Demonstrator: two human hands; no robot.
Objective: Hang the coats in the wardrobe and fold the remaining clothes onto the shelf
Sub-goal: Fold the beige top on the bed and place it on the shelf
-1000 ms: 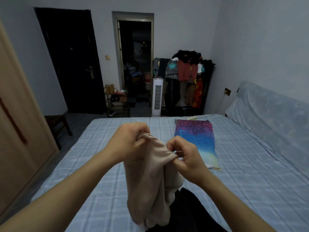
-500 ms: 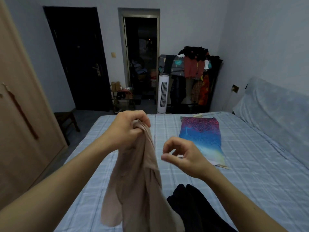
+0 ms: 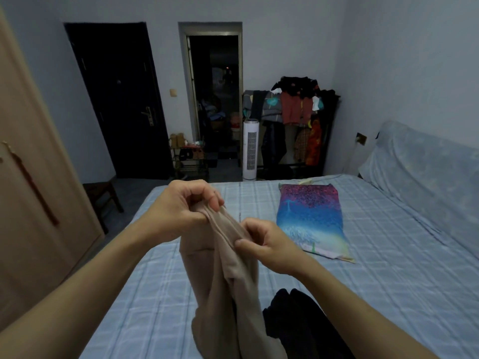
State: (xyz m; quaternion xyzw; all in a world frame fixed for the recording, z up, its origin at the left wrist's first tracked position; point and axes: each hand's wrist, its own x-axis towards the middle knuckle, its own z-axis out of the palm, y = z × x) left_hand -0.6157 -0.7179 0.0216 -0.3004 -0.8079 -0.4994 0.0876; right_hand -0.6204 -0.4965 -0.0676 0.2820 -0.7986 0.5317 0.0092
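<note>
Directly ahead, two bare forearms reach out over a bed (image 3: 388,281) covered in a pale blue checked sheet. The left hand (image 3: 186,208) has its fingers curled, pinching the top edge of a beige garment (image 3: 228,281) between thumb and fingertips. The right hand (image 3: 264,244), just to the right and a little lower, pinches the same edge, so a short stretch of fabric runs between the two hands. The rest of the garment hangs in loose folds toward the near edge of the bed. A dark garment (image 3: 298,325) lies crumpled on the sheet just right of it, under the right forearm. Farther off on the right of the bed lies a flat folded cloth (image 3: 311,218) in purple, blue and pale yellow. A light wooden wardrobe (image 3: 33,203) fills the left side. Against the far wall stand a black door (image 3: 119,99), an open doorway (image 3: 213,99), a white tower fan (image 3: 250,149) and a rack crowded with clothes (image 3: 295,120).
</note>
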